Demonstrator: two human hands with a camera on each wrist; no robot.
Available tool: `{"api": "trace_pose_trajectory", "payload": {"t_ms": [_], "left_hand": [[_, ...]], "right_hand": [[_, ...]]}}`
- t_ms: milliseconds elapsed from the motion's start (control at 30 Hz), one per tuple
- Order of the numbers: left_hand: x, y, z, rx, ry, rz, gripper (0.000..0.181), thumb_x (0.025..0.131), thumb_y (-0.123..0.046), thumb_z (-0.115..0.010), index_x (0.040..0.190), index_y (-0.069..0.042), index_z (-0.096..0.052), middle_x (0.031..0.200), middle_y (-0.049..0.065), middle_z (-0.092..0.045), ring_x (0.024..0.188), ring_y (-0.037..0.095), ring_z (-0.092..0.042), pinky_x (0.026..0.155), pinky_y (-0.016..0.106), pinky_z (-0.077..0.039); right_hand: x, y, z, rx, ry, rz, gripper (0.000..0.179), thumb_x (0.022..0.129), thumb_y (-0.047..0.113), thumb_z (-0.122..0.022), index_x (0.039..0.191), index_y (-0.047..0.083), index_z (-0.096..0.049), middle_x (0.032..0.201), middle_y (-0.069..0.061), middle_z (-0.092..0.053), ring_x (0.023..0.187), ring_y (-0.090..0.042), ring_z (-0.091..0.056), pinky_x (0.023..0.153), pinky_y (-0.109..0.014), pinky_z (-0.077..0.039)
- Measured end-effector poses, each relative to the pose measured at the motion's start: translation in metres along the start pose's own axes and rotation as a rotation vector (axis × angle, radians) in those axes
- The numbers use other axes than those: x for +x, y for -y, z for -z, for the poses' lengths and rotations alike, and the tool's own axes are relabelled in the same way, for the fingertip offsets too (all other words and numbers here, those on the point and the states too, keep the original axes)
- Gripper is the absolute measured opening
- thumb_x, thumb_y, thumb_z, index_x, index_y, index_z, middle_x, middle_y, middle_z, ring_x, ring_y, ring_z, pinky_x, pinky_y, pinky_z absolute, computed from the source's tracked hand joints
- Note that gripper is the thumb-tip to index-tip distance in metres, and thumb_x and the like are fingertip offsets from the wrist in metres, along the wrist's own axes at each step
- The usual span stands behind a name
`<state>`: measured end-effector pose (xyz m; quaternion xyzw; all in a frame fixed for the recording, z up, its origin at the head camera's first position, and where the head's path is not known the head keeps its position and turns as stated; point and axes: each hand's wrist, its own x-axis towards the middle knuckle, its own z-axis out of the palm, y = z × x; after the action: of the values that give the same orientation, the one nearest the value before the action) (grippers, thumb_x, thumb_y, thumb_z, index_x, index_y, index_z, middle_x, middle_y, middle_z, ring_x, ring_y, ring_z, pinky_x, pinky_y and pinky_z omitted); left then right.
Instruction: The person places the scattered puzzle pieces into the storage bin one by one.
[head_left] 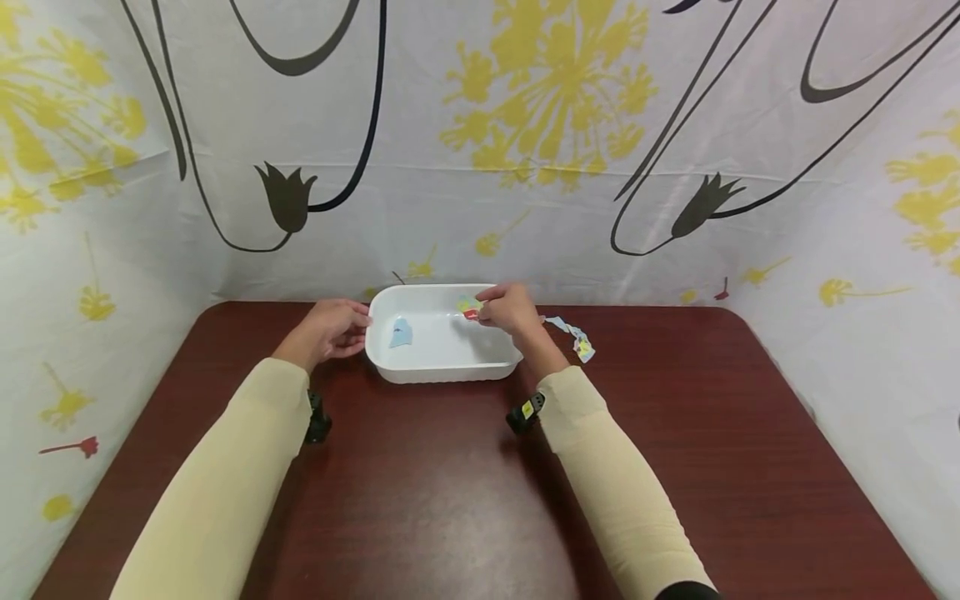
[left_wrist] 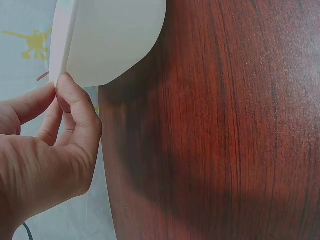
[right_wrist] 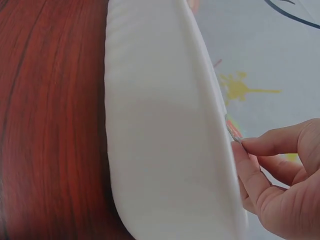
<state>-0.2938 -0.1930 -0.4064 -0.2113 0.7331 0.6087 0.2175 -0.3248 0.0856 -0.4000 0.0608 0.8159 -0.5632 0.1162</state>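
While my left grip (head_left: 332, 330) pinched the white tray (head_left: 450, 374), my right grip (head_left: 510, 308) held a coloured scrap (head_left: 470, 313); one blue scrap (head_left: 401, 334) lay inside, other scraps (head_left: 584, 347) still outside, right.

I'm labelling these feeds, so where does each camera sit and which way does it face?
Head: on the head, facing forward and down at the white tub; sleeved arms, left hand and right hand show.
Left wrist: on that wrist, facing the left hand pinching the tub's rim; that hand shows.
Right wrist: likewise, facing the right hand pinching a coloured scrap; that hand shows.
Both wrist views share tub and tabletop.
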Motion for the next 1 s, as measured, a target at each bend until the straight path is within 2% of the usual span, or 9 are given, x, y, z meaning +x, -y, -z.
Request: {"api": "trace_pose_trajectory", "payload": {"t_ms": [233, 333, 533, 633, 700, 833, 900, 1000], "left_hand": [[0.0, -0.001, -0.001, 0.0, -0.006, -0.002, 0.037, 0.1, -0.017, -0.054, 0.137, -0.011, -0.05, 0.11, 0.01, -0.055, 0.079, 0.015, -0.058, 0.087, 0.031, -0.055], [-0.001, -0.001, -0.001, 0.003, -0.011, 0.0, 0.037, 0.1, -0.017, -0.054, 0.137, -0.011, -0.05, 0.11, 0.01, -0.055, 0.079, 0.015, -0.058, 0.088, 0.032, -0.054], [0.0, 0.001, 0.0, 0.002, -0.011, 0.001, 0.037, 0.1, -0.017, -0.055, 0.136, -0.011, -0.051, 0.108, 0.01, -0.056, 0.078, 0.015, -0.058, 0.087, 0.031, -0.055], [0.0, 0.001, 0.001, 0.003, -0.01, -0.001, 0.036, 0.1, -0.016, -0.055, 0.135, -0.011, -0.051, 0.107, 0.009, -0.056, 0.077, 0.014, -0.058, 0.086, 0.031, -0.055], [0.0, 0.002, 0.001, 0.004, -0.008, -0.006, 0.036, 0.1, -0.016, -0.054, 0.135, -0.01, -0.051, 0.107, 0.009, -0.056, 0.076, 0.014, -0.058, 0.085, 0.031, -0.055], [0.0, 0.002, 0.001, 0.001, -0.004, -0.012, 0.036, 0.1, -0.016, -0.054, 0.135, -0.01, -0.051, 0.106, 0.009, -0.057, 0.076, 0.014, -0.059, 0.082, 0.03, -0.056], [0.001, 0.002, 0.001, -0.003, -0.003, -0.014, 0.036, 0.1, -0.016, -0.055, 0.135, -0.01, -0.052, 0.107, 0.01, -0.057, 0.076, 0.014, -0.059, 0.079, 0.029, -0.057], [0.001, 0.002, 0.001, -0.007, -0.002, -0.011, 0.035, 0.099, -0.015, -0.055, 0.134, -0.01, -0.052, 0.107, 0.01, -0.056, 0.077, 0.015, -0.059, 0.076, 0.027, -0.057]], "right_hand": [[0.003, -0.003, -0.015, 0.027, 0.001, -0.006, 0.031, 0.08, -0.01, -0.065, 0.109, -0.002, -0.069, 0.113, -0.02, -0.062, 0.078, -0.019, -0.065, 0.086, -0.041, -0.056], [0.006, -0.006, -0.023, 0.001, 0.001, 0.0, 0.031, 0.078, -0.01, -0.066, 0.108, 0.0, -0.071, 0.109, -0.019, -0.065, 0.072, -0.017, -0.065, 0.084, -0.041, -0.057], [0.01, -0.011, -0.039, -0.064, 0.016, -0.019, 0.027, 0.08, -0.007, -0.068, 0.106, 0.0, -0.072, 0.11, -0.017, -0.066, 0.075, -0.018, -0.064, 0.081, -0.038, -0.058], [0.012, -0.011, -0.046, -0.084, 0.023, -0.028, 0.029, 0.079, -0.008, -0.067, 0.106, 0.002, -0.074, 0.107, -0.016, -0.067, 0.073, -0.016, -0.064, 0.075, -0.033, -0.058], [0.013, -0.012, -0.05, -0.106, 0.018, -0.027, 0.032, 0.077, -0.009, -0.067, 0.105, 0.004, -0.075, 0.102, -0.016, -0.069, 0.068, -0.015, -0.062, 0.066, -0.028, -0.056], [0.017, -0.013, -0.058, -0.177, -0.011, -0.026, 0.033, 0.074, -0.008, -0.069, 0.101, 0.008, -0.077, 0.089, -0.011, -0.072, 0.059, -0.012, -0.055, 0.05, -0.019, -0.043], [0.019, -0.013, -0.061, -0.2, -0.02, -0.031, 0.032, 0.073, -0.007, -0.069, 0.1, 0.008, -0.077, 0.086, -0.01, -0.072, 0.058, -0.012, -0.054, 0.048, -0.018, -0.04], [0.022, -0.015, -0.065, -0.206, -0.016, -0.034, 0.03, 0.074, -0.006, -0.069, 0.1, 0.007, -0.077, 0.087, -0.011, -0.073, 0.059, -0.013, -0.058, 0.048, -0.017, -0.042]]}}
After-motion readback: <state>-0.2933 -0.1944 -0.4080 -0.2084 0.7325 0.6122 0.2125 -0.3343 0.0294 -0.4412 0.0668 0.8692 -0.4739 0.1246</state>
